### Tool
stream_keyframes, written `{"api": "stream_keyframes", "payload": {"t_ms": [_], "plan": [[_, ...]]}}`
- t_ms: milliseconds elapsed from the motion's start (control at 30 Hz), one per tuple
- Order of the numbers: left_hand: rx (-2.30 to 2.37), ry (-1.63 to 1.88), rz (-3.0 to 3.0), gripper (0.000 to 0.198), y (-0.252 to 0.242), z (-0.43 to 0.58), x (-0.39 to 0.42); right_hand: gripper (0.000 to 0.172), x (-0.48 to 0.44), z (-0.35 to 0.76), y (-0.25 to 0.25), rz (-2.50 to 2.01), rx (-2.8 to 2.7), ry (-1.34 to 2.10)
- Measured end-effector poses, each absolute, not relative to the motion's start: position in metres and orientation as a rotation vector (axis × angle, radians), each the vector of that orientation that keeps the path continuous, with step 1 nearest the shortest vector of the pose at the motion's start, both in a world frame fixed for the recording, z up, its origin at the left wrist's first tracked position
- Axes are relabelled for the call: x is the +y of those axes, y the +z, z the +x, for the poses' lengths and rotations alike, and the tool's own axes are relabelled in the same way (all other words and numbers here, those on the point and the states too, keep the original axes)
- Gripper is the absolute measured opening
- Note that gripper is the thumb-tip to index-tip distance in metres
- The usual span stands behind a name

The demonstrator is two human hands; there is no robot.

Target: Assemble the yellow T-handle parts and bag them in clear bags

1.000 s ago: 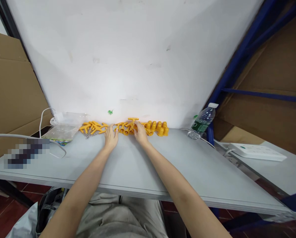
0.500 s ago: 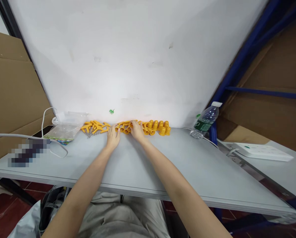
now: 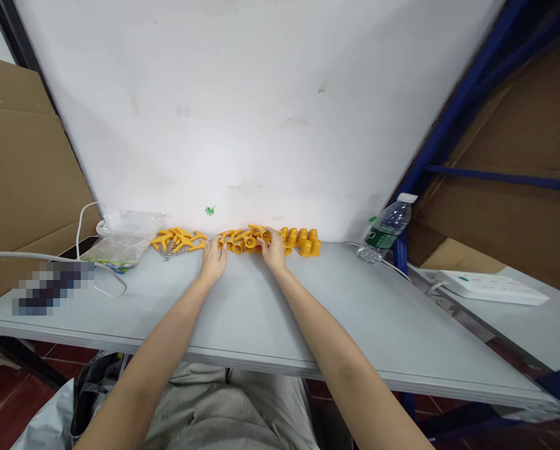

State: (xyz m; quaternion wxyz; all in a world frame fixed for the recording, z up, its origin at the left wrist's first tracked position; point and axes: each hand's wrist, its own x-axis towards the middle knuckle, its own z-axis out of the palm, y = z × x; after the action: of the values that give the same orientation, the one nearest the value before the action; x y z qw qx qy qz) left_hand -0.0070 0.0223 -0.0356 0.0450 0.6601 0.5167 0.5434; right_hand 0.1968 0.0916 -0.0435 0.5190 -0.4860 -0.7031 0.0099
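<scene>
- Head view: a row of yellow parts (image 3: 242,240) lies at the far edge of the bench (image 3: 308,306), against the white wall (image 3: 261,112). Its long axis runs left to right.
- The middle parts turn their round mouths toward the person.
- The left hand (image 3: 213,262) lies flat, fingers loosely spread, tips touching the row.
- The right hand (image 3: 274,252) curls its fingers over the parts; I cannot tell whether it grips one.
- A bag (image 3: 120,244) lies left of the row; a bottle (image 3: 385,228) lies tilted to the right.
</scene>
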Motion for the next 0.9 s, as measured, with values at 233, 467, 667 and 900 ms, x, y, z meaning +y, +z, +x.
{"api": "stream_keyframes", "payload": {"t_ms": [233, 467, 667, 900], "plan": [[1.577, 1.651, 2.005, 0.029, -0.038, -0.007, 0.023, 0.043, 0.087, 0.200, -0.043, -1.318, -1.803, 0.036], [1.586, 1.617, 2.027, 0.027, -0.035, -0.008, 0.022, 0.051, 0.068, 0.183, -0.028, -1.547, -2.017, 0.105], [1.568, 1.617, 2.015, 0.027, -0.034, -0.007, 0.022, 0.069, 0.068, 0.185, -0.008, -1.688, -2.121, 0.211], [1.575, 1.577, 2.016, 0.027, -0.035, -0.007, 0.021, 0.059, 0.080, 0.240, -0.005, -1.545, -1.772, -0.035]]}}
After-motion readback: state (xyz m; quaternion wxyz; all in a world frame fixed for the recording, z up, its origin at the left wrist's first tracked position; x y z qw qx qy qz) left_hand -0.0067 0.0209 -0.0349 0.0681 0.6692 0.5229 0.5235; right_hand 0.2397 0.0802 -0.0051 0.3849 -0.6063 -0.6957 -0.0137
